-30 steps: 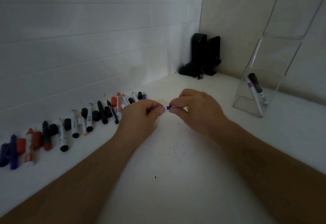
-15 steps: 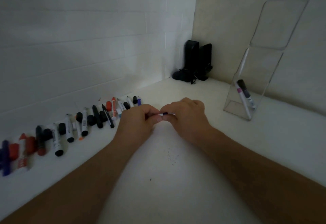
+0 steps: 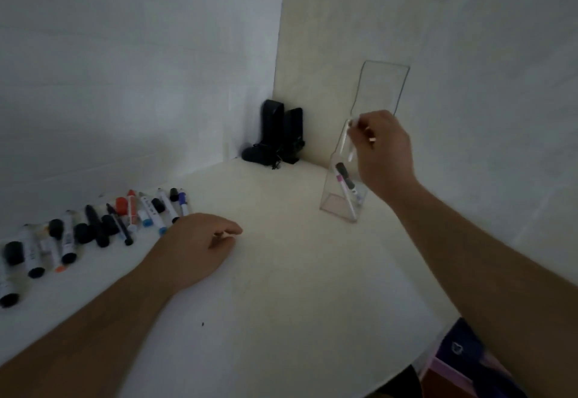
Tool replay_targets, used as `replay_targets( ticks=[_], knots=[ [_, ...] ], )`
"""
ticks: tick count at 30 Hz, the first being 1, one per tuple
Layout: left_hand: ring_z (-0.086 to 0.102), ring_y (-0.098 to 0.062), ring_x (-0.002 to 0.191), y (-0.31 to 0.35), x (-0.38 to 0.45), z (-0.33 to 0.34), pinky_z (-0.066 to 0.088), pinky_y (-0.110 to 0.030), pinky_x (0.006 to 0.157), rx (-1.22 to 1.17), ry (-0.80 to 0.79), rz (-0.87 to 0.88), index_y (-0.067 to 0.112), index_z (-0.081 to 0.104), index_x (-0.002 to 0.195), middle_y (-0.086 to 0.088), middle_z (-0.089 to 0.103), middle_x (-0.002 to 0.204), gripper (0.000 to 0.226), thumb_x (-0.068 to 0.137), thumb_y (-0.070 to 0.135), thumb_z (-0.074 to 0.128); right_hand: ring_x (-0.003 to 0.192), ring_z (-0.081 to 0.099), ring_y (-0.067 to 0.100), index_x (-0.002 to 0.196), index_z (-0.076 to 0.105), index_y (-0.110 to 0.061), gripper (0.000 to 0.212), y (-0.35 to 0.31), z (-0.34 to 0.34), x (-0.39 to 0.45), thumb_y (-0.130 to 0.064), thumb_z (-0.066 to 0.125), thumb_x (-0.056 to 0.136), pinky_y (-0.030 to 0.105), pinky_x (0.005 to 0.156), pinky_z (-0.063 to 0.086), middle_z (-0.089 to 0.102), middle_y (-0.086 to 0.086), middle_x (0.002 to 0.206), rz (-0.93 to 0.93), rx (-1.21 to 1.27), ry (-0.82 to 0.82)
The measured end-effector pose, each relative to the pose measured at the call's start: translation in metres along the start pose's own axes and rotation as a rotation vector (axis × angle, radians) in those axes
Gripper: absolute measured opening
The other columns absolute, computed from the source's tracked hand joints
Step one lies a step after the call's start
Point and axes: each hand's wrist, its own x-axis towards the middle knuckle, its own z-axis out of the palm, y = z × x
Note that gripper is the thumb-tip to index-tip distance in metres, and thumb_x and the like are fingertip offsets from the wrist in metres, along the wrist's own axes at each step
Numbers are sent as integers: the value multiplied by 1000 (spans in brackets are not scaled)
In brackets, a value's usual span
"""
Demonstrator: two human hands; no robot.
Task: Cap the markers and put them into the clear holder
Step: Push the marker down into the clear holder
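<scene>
A thin white marker (image 3: 351, 152) hung in the right hand's (image 3: 383, 153) pinching fingertips, just above the clear holder (image 3: 339, 206). The left hand (image 3: 195, 245) rested relaxed, holding nothing, beside the marker row (image 3: 103, 225). Labels were unreadable.

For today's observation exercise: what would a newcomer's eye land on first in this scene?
Probably the right hand raised at the mouth of the clear holder by the right wall, pinching a thin white marker. Next, the row of markers and loose caps along the left wall, with the left hand resting beside it.
</scene>
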Motion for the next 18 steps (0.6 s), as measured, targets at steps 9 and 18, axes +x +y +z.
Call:
replay_targets(
  ticks=[9, 18],
  knots=[
    [58, 6, 88, 3, 0, -2, 41, -12, 80, 74, -30, 6, 39, 73, 107, 22, 69, 102, 19, 94, 31, 62, 85, 60, 20, 108, 67, -16, 17, 23, -7, 8, -27, 56, 100, 25, 72, 41, 62, -3, 90, 181, -146, -83],
    [60, 6, 89, 4, -1, -4, 49, -18, 87, 41, -48, 10, 39, 74, 106, 23, 70, 101, 18, 94, 30, 63, 94, 52, 30, 137, 42, -37, 37, 29, 15, -7, -40, 39, 100, 45, 86, 43, 54, 9, 95, 113, -608, -448]
  ],
)
